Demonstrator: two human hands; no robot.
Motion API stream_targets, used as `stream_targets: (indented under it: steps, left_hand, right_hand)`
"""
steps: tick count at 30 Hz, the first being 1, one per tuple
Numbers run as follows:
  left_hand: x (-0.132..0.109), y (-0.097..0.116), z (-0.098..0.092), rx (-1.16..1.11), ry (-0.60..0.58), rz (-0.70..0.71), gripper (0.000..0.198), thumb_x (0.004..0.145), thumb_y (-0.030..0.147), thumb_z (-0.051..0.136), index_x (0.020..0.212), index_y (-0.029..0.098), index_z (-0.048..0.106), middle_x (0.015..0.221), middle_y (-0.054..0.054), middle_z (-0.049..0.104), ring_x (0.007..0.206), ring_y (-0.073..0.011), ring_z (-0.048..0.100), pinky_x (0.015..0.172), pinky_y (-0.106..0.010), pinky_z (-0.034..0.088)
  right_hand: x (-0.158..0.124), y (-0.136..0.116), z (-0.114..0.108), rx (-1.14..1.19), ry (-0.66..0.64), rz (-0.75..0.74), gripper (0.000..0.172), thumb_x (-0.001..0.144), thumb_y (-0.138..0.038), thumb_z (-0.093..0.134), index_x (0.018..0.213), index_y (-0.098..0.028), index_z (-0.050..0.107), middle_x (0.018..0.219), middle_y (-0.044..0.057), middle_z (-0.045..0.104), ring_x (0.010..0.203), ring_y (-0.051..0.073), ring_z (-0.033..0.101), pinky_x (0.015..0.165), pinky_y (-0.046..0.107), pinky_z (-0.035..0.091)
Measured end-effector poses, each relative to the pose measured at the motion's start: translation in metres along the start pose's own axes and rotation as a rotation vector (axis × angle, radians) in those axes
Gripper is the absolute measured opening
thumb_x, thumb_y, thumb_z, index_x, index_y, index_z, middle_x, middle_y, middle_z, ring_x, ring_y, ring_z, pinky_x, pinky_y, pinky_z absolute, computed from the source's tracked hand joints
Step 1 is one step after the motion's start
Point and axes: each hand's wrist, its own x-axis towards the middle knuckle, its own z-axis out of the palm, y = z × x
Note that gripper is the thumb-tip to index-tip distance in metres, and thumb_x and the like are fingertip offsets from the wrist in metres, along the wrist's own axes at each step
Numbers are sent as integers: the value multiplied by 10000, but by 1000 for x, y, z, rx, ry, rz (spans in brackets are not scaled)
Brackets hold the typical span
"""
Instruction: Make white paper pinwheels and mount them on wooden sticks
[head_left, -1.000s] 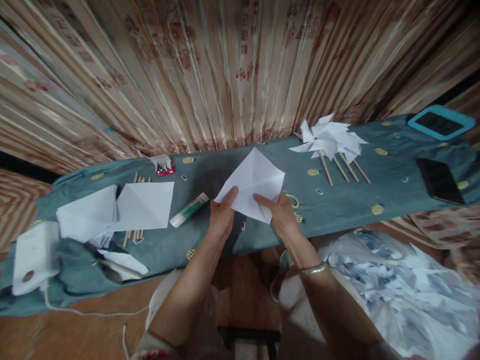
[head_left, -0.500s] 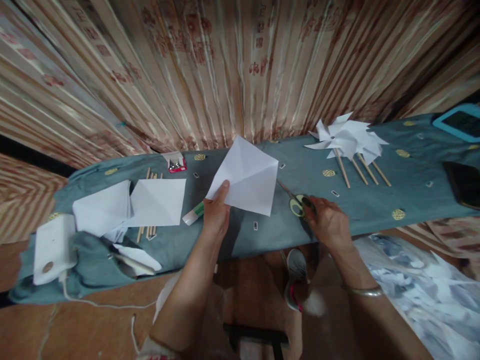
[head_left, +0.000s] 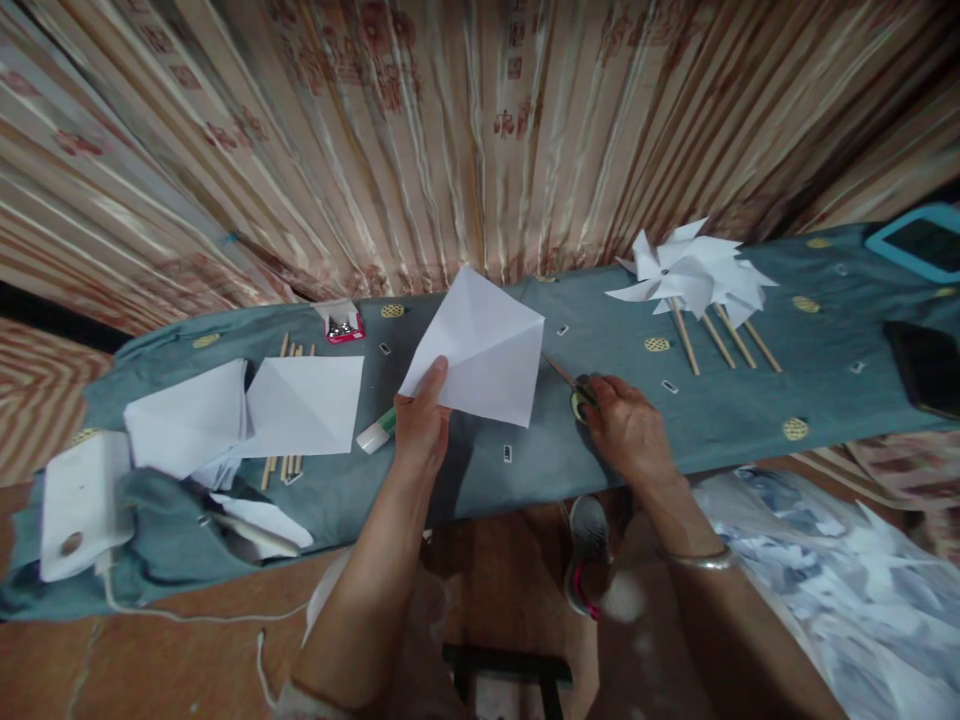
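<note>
My left hand (head_left: 424, 415) pinches a creased white paper square (head_left: 484, 350) near its lower left corner, holding it above the table. My right hand (head_left: 628, 425) is closed on the handles of a pair of scissors (head_left: 579, 400), whose blades point up and left toward the paper's right edge without touching it. Part of the handles is hidden under the fingers. Partly behind my left hand lies a green and white glue stick (head_left: 379, 430).
At left are paper sheets (head_left: 187, 415), wooden sticks (head_left: 268, 470), a red box of metal pins (head_left: 343, 325) and a white corded device (head_left: 84, 510). Paper pinwheels (head_left: 694, 275) lie at right, beyond them a black phone (head_left: 924, 365) and a blue-framed device (head_left: 919, 243). A scrap-filled plastic bag (head_left: 840, 580) stands below.
My right hand has moved left and closed further over the scissors' handles. The paper stays in my left hand, and the whole view has shifted slightly.
</note>
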Motion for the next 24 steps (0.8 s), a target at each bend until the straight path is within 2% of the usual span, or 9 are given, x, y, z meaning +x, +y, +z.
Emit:
stream_targets:
  steps: [3,6,10,13,17,20,22,24]
  left_hand:
    - [2,2,-3,10,17,9,223,703,152,798,899,171,693,954,-53,771,1160,-245,656,986,-342,545]
    - [4,3,-7,14,10,27,210,695,178,810,868,174,691,939,-43,770,1145,-244,663,983,-330,546]
    - [6,7,-9,-5,-1,60,235,696,174,815,894,172,688,950,-46,767,1140,-250,665,968,-334,553]
    - [6,9,-8,-22,22,64,258,703,146,804,931,170,686,925,-40,770,1123,-239,674,953,-325,560]
    - [6,8,-9,-16,14,63,208,700,152,807,871,186,695,889,-34,775,1055,-222,704,930,-307,570]
    - [6,7,-10,-21,2,89,209,683,174,821,857,186,707,896,-36,779,968,-204,728,915,-303,577]
    - [6,7,-10,-32,3,99,215,670,176,830,852,175,715,899,-43,780,923,-196,736,911,-304,578]
    - [6,8,-10,-37,13,95,215,665,175,836,847,169,721,902,-48,781,918,-195,737,915,-304,576]
  right_hand:
    - [-1,-3,1,15,-2,38,424,843,-174,511,1251,-118,611,1184,189,673,932,317,669,809,418,532]
    - [-8,-1,-1,76,15,55,397,819,-233,568,1197,-139,644,1179,180,686,904,312,694,769,406,547]
    - [-23,4,-5,175,-31,67,288,818,-296,595,1070,-189,682,928,101,761,813,279,722,730,372,554]
    - [-32,3,-9,105,-89,45,288,820,-291,592,1074,-184,676,854,99,762,753,281,719,662,363,537]
    - [-37,0,-15,43,-144,-33,291,816,-243,565,1073,-169,680,886,126,758,796,295,714,668,369,515]
    - [-36,6,-19,323,-164,90,254,795,-279,592,1011,-195,697,858,89,760,750,254,712,682,353,513]
    - [-34,12,-21,690,-183,228,253,759,-359,656,955,-205,697,864,69,760,719,217,701,625,310,505]
    - [-33,14,-23,1061,-242,375,358,700,-434,739,973,-207,690,889,65,758,711,192,689,528,254,458]
